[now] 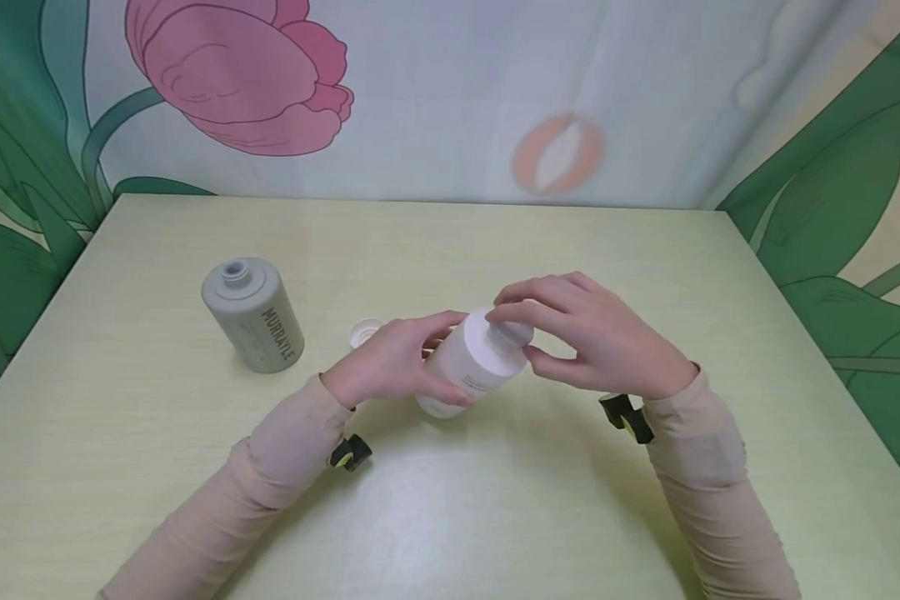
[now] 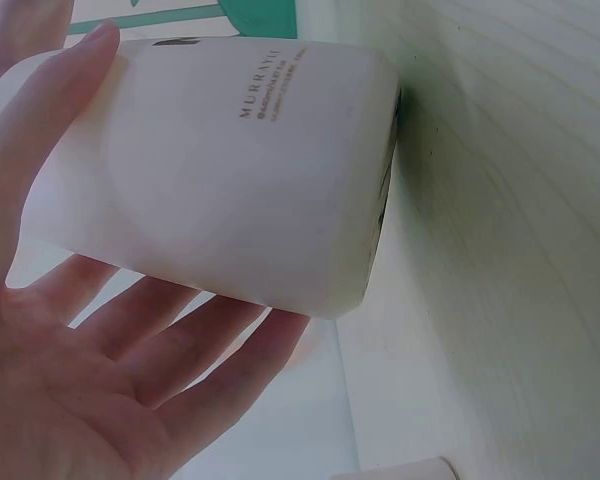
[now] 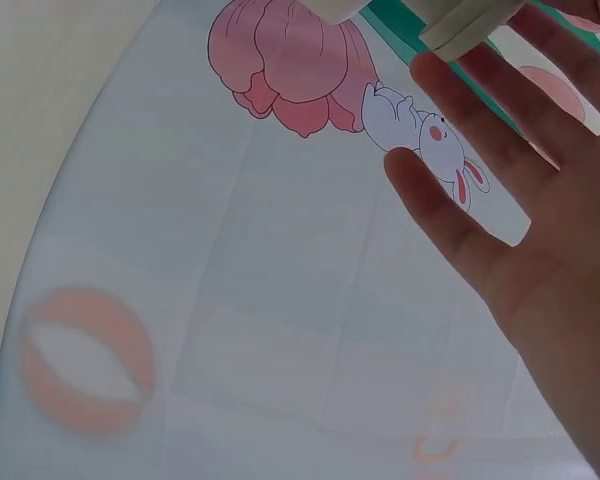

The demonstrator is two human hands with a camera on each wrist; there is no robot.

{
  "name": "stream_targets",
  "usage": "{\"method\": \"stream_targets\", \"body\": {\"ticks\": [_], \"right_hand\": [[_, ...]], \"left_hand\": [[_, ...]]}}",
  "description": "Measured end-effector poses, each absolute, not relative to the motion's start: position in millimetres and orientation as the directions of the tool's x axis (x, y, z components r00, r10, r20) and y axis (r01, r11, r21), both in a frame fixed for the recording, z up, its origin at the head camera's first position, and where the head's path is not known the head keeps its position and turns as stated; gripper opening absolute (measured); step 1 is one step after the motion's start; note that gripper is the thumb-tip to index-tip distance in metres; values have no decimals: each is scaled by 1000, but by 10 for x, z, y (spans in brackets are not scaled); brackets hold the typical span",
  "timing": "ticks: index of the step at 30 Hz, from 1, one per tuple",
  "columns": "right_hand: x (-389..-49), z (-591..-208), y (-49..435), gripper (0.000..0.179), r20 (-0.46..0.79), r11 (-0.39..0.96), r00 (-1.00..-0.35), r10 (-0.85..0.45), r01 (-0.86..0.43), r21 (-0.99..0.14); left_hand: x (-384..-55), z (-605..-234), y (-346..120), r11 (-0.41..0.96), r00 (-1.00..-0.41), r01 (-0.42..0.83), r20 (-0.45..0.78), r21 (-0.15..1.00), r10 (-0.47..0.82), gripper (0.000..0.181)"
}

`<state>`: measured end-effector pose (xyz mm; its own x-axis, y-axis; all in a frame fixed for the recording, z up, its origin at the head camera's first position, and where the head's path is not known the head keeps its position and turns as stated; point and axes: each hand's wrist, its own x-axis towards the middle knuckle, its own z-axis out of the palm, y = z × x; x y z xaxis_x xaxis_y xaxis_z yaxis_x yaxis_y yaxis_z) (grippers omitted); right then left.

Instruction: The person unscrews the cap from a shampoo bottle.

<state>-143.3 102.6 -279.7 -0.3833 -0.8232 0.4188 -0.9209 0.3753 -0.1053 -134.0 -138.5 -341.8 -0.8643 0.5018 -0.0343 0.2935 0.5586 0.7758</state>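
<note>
A white bottle (image 1: 461,367) is tilted above the table, its top leaning toward the right. My left hand (image 1: 397,354) grips it around the body, thumb on the near side; printed lettering shows on the bottle (image 2: 210,150) in the left wrist view. At its upper end is a white cap (image 1: 512,335), which my right hand (image 1: 596,337) pinches between thumb and fingers. In the right wrist view the cap (image 3: 470,28) shows at the top edge, and the right thumb is not visible there. Just behind the left hand, a small white round cap-like piece (image 1: 365,332) lies on the table, partly hidden.
A grey bottle (image 1: 258,321) marked MURRAYLE stands at the left with an uncovered neck. The pale wooden table (image 1: 420,242) ends at a printed curtain (image 1: 435,100) behind. Each sleeve carries a small black wrist camera (image 1: 351,452).
</note>
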Motion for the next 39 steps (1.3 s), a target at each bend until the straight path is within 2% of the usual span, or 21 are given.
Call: {"method": "stream_targets", "body": {"ticks": [2, 6, 11, 21, 27, 32, 35, 39], "right_hand": [[-1435, -2797, 1022, 43, 424, 379, -388, -818, -919, -109], [-1444, -2803, 1020, 47, 446, 450, -447, -776, -887, -105], [-1451, -2810, 1021, 43, 463, 508, -492, -737, -856, -100], [-1447, -2823, 1017, 33, 444, 462, -459, -770, -880, -109], [-1452, -2809, 1038, 42, 427, 394, -404, -809, -912, -117], [-1466, -2806, 1028, 47, 450, 452, -456, -768, -883, -125], [-1471, -2808, 1021, 42, 470, 491, -483, -739, -864, -116], [-1468, -2823, 1014, 35, 489, 497, -479, -729, -862, -105]], "left_hand": [[-1341, -3418, -1387, 560, -864, 298, -30, 773, 502, 74], [-1344, -3423, -1389, 564, -864, 303, -28, 768, 502, 75], [-1350, -3436, -1388, 566, -866, 299, -30, 768, 499, 76], [-1360, -3458, -1389, 558, -862, 298, -33, 774, 506, 74], [-1369, -3455, -1406, 547, -861, 292, -33, 785, 507, 73], [-1375, -3460, -1407, 545, -860, 300, -26, 783, 510, 74], [-1374, -3462, -1403, 543, -859, 304, -22, 782, 512, 75], [-1369, -3458, -1396, 548, -860, 303, -24, 780, 510, 75]]}}
